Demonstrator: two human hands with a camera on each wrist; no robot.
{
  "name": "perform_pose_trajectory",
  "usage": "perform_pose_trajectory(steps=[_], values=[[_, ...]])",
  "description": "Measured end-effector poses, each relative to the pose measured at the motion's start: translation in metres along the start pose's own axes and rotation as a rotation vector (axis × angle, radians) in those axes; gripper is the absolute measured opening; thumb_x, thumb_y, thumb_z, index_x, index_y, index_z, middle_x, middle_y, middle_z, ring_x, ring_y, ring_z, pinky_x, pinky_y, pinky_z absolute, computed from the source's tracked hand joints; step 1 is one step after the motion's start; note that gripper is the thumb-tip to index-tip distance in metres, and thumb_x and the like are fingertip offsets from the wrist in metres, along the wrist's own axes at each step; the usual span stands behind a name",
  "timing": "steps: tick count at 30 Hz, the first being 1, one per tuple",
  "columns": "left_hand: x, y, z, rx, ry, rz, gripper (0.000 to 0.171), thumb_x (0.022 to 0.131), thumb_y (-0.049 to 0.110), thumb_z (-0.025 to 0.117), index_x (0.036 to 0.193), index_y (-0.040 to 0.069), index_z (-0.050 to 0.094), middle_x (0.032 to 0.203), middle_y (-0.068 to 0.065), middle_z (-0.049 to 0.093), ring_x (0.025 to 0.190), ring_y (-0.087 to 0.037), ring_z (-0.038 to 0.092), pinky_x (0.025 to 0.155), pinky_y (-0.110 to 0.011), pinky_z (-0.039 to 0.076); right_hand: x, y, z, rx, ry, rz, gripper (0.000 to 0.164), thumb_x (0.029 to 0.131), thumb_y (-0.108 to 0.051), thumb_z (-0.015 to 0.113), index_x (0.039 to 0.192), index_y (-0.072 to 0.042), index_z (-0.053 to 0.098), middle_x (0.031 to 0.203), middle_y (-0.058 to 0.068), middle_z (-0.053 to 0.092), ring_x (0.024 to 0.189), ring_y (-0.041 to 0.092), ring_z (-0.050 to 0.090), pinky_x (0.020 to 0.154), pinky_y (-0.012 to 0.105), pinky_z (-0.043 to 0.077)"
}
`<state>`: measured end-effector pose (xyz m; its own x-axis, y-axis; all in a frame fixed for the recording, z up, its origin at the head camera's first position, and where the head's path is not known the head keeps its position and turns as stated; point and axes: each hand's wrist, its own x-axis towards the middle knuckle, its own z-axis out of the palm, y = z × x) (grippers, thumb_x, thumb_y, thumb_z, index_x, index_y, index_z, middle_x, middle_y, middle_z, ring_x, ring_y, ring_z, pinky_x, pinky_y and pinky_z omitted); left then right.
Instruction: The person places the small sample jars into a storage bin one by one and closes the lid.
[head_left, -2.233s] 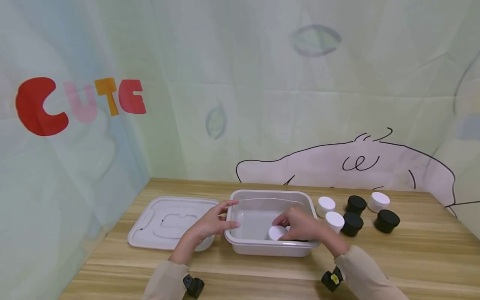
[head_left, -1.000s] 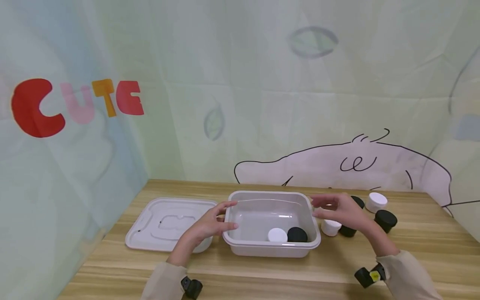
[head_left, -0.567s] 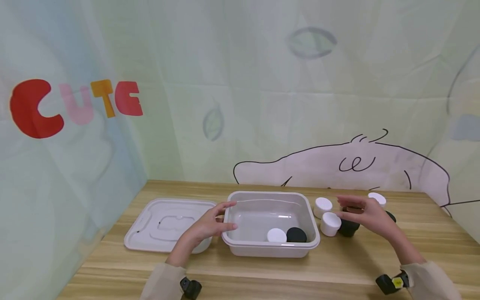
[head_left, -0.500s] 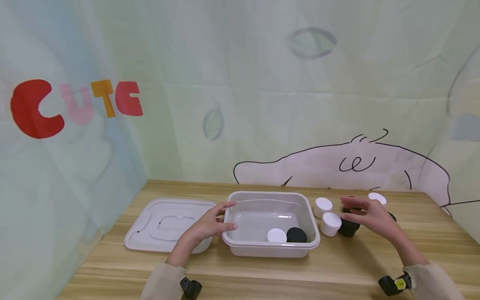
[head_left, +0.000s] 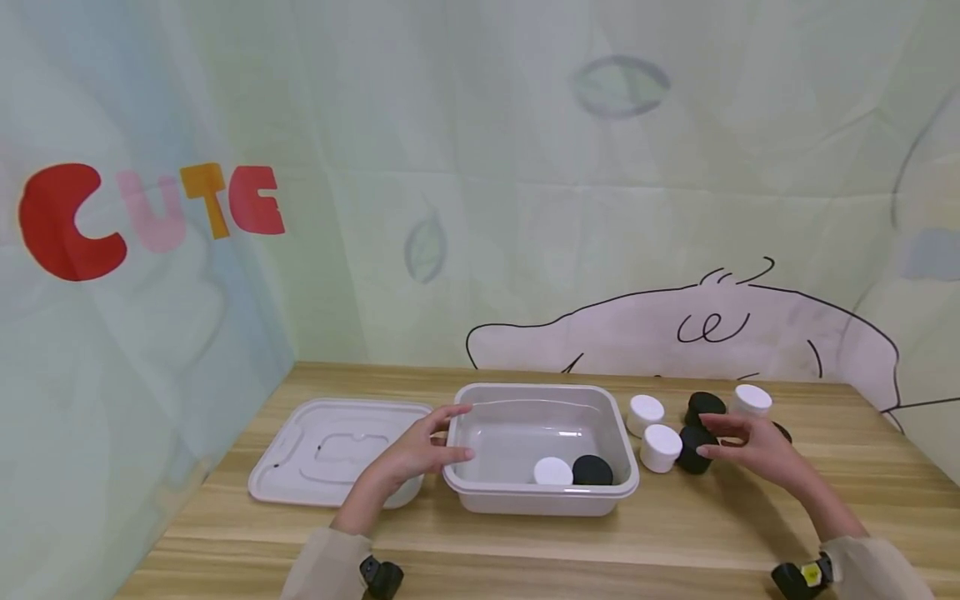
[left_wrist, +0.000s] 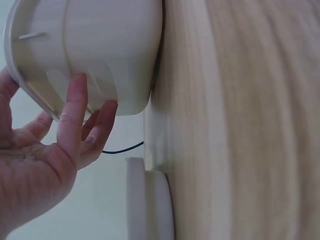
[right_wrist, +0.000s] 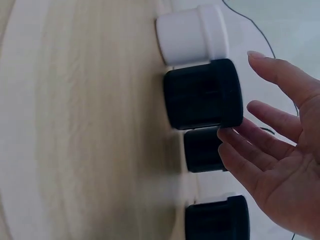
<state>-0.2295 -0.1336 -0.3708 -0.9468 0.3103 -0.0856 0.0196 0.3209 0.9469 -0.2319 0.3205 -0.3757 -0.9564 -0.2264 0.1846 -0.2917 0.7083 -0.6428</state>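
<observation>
My left hand holds the left end of a pale plastic box, thumb and index fingertip over its rim. Several fingers lie against the outer wall of the box in the left wrist view. Inside the box, near its front right, sit a white jar and a black jar side by side. My right hand hovers at a black lidded jar, thumb and fingers spread. In the right wrist view the fingers are close to the black jar; contact is unclear.
Two white jars stand right of the box. Behind my right hand are another black jar, a white jar and a partly hidden black jar. A pale lid lies left. A printed curtain hangs behind the table.
My right hand let go of the white jar in the box, then moved right to the black jars and lowered. The black jar beside it became visible. The left hand stayed on the box.
</observation>
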Motion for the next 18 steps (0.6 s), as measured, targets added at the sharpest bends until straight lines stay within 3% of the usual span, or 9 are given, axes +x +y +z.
perform_pose_trajectory(steps=[3,18], values=[[-0.0002,-0.0007,-0.0002,-0.002,-0.001,0.001,0.066,0.078,0.016,0.072,0.135,0.012,0.041,0.126,-0.023,0.045,0.096,-0.024,0.055,0.064,-0.030,0.049,0.0006,0.0034,0.0020,-0.015,-0.013,-0.002,0.055,0.076,-0.021,0.073,0.117,0.011,0.054,0.112,0.027,0.058,0.098,0.034,0.059,0.074,0.030,0.050],[0.0001,-0.0015,-0.0007,-0.020,-0.019,0.013,0.065,0.079,0.014,0.071,0.135,0.010,0.040,0.126,-0.023,0.045,0.097,-0.024,0.056,0.065,-0.031,0.050,0.0000,0.0087,0.0062,-0.040,0.015,0.039,0.050,0.074,-0.020,0.075,0.112,0.008,0.059,0.102,0.024,0.062,0.087,0.031,0.063,0.064,0.022,0.049]])
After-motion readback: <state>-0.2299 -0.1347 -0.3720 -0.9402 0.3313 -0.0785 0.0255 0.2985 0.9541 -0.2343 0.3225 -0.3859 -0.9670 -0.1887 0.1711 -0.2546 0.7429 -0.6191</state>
